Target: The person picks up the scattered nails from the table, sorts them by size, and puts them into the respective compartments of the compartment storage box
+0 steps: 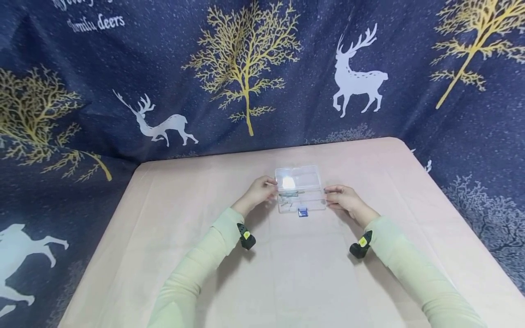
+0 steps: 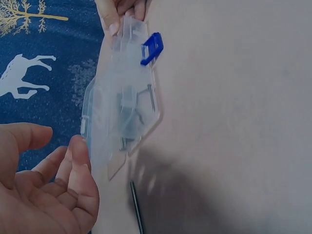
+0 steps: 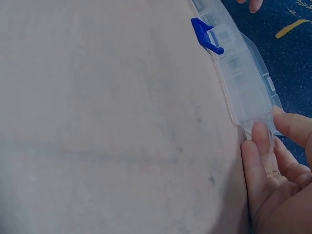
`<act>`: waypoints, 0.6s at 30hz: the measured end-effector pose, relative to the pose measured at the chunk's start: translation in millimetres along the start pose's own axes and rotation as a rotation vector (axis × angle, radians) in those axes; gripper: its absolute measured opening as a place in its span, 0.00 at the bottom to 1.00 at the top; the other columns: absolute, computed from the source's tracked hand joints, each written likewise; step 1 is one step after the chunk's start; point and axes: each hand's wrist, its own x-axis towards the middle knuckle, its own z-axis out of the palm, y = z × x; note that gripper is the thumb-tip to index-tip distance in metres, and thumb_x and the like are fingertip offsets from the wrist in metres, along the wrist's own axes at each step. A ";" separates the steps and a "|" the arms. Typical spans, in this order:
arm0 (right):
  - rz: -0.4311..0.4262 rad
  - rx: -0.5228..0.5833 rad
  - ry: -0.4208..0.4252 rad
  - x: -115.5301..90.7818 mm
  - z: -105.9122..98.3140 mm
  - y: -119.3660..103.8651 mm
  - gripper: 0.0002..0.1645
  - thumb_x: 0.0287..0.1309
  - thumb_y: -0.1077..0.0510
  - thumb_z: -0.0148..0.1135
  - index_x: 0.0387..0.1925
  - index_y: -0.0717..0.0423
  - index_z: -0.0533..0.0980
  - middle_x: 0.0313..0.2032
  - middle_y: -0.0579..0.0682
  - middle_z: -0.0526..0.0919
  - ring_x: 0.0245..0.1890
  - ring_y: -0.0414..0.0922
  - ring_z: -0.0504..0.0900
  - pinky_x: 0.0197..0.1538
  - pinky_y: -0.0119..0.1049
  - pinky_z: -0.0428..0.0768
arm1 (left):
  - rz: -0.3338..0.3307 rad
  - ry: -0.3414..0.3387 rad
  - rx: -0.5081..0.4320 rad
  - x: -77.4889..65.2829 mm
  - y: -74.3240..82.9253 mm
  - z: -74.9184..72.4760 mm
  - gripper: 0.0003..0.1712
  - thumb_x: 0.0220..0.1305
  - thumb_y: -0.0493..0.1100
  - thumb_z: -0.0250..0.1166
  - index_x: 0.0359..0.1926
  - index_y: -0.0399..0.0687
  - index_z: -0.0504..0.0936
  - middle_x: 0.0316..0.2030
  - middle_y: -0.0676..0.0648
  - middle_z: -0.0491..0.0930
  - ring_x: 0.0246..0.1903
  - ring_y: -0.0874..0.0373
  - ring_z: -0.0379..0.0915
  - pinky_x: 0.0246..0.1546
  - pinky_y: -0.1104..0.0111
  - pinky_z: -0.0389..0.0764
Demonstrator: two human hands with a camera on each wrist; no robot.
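A clear plastic compartment box [image 1: 302,205] lies on the table with its lid [image 1: 307,176] raised at the back. A blue latch [image 1: 302,212] sits at its front edge. Several thin metal pieces [image 1: 290,195], some like nails or screws, lie in its compartments. Beside the box's left end is my left hand [image 2: 48,185], fingers loosely bent, with nothing held. My right hand [image 3: 282,180] pinches the box's right end, thumb by the lid corner and fingers at the side. In the left wrist view a thin dark rod [image 2: 136,207] lies near the box.
A pale pink cloth covers the table [image 1: 311,269]. Behind it hangs a dark blue curtain [image 1: 295,114] printed with deer and trees. Each wrist carries a small black camera [image 1: 246,237].
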 end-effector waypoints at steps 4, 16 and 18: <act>-0.002 0.012 -0.005 -0.3 1.2 0.1 0.31 0.61 0.65 0.56 0.63 0.74 0.60 0.36 0.45 0.80 0.30 0.34 0.80 0.43 0.28 0.83 | -0.001 0.003 0.043 -5.9 -1.0 -9.0 0.14 0.65 0.36 0.56 0.49 0.34 0.74 0.39 0.37 0.80 0.38 0.40 0.80 0.36 0.56 0.83; -0.014 0.057 -0.023 -2.9 1.0 -0.5 0.31 0.61 0.68 0.53 0.63 0.76 0.57 0.31 0.39 0.79 0.29 0.34 0.80 0.41 0.26 0.83 | 0.031 0.003 0.165 -14.0 -15.0 -30.3 0.13 0.62 0.34 0.59 0.46 0.32 0.75 0.33 0.40 0.78 0.33 0.40 0.80 0.32 0.59 0.85; -0.016 0.055 -0.023 -3.1 1.5 -1.0 0.30 0.61 0.68 0.53 0.63 0.76 0.58 0.31 0.40 0.79 0.29 0.34 0.80 0.41 0.27 0.83 | 0.026 0.012 0.189 -14.5 -18.5 -33.2 0.13 0.61 0.34 0.59 0.46 0.32 0.75 0.35 0.40 0.78 0.34 0.42 0.80 0.34 0.61 0.84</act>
